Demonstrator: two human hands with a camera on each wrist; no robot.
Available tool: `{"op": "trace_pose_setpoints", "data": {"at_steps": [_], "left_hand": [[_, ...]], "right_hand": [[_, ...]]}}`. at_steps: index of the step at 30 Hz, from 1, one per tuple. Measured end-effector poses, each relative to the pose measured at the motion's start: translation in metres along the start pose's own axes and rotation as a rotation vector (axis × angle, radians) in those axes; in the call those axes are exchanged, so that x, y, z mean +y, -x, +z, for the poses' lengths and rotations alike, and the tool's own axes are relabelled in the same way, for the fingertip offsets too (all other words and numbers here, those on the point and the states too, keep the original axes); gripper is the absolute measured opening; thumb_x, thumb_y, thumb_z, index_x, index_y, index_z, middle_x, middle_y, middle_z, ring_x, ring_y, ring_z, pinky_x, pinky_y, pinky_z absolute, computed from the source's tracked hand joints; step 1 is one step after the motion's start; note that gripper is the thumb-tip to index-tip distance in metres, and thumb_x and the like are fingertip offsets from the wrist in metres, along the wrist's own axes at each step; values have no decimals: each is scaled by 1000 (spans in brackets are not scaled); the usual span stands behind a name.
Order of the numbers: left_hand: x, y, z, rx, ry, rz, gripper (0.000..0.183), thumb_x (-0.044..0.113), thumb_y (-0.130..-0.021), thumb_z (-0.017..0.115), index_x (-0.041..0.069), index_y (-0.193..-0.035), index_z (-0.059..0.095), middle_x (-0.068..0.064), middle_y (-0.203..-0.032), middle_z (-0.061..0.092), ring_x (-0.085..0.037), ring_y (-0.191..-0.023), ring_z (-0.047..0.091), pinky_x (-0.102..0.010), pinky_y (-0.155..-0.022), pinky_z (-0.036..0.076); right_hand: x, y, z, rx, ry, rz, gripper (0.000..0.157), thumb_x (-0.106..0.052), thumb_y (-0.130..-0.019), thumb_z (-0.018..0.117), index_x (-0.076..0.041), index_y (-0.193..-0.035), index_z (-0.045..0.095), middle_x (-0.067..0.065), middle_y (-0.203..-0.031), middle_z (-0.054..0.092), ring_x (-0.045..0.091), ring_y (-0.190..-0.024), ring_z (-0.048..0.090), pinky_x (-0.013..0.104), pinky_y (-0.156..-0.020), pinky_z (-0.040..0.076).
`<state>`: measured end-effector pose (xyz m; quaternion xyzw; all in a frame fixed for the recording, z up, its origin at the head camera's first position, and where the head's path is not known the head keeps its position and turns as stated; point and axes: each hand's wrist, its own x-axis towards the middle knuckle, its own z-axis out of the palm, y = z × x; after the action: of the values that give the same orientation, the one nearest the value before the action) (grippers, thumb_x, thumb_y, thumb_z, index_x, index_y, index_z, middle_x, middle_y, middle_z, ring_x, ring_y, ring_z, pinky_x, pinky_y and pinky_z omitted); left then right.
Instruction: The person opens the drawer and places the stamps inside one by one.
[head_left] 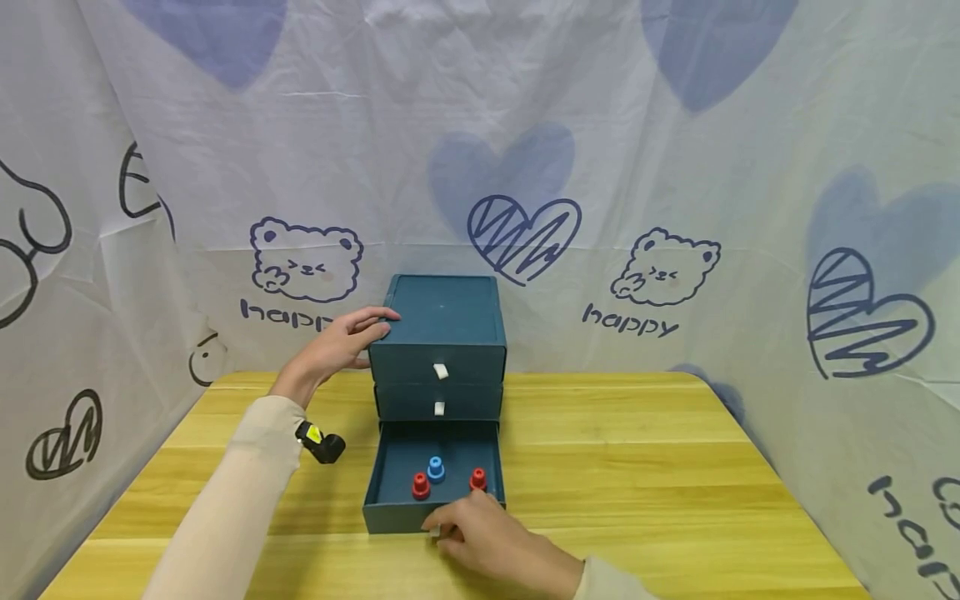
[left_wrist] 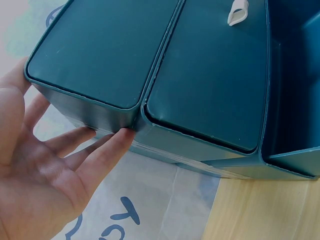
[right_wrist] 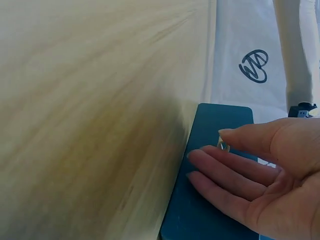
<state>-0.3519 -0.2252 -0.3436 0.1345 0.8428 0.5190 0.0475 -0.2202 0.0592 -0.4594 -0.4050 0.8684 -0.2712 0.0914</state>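
Observation:
A dark teal cabinet (head_left: 442, 308) with three stacked drawers stands on the table, its bottom drawer (head_left: 393, 454) pulled out. In that drawer are a blue knobbed piece (head_left: 436, 470) and two red knobbed pieces, one red piece (head_left: 421, 486) at left and another red piece (head_left: 477, 479) at right. My left hand (head_left: 341, 343) steadies the cabinet's left side near the top; in the left wrist view its fairly straight fingers (left_wrist: 102, 160) touch the side wall. At the bottom drawer's front, my right hand (head_left: 483, 533) pinches the white pull tab (right_wrist: 223, 145) between thumb and forefinger.
The upper two drawers are closed, with a white tab (head_left: 440, 371) on the top one and another white tab (head_left: 439, 408) below it. The wood-grain table (head_left: 637, 467) extends to both sides. A printed white cloth (head_left: 600, 183) hangs behind and at the sides.

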Motion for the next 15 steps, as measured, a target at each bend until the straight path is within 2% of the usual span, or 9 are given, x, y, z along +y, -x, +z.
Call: {"op": "trace_pose_setpoints", "data": {"at_steps": [4, 8, 15], "left_hand": [[0, 0, 0, 0, 2, 1, 45, 40, -109, 49, 20, -150, 49, -13, -170, 29, -42, -156, 27, -69, -115, 39], [-1, 0, 1, 1, 0, 0, 45, 40, -110, 49, 20, -150, 49, -14, -170, 29, -42, -156, 28, -69, -115, 39], [-1, 0, 1, 7, -1, -2, 46, 41, -109, 49, 20, -150, 50, -14, -170, 29, -43, -156, 29, -69, -115, 39]], "right_hand": [[1, -2, 0, 41, -8, -4, 19, -5, -94, 73, -11, -110, 81, -2, -99, 81, -10, -66, 56, 7, -61, 49], [2, -5, -1, 76, -1, -6, 15, -7, -95, 72, -12, -106, 82, -3, -103, 81, -11, -66, 55, 7, -58, 48], [10, -11, -5, 140, 20, -33, 14, -6, -94, 74, -11, -103, 83, -1, -100, 82, -10, -71, 61, 5, -62, 49]]}}
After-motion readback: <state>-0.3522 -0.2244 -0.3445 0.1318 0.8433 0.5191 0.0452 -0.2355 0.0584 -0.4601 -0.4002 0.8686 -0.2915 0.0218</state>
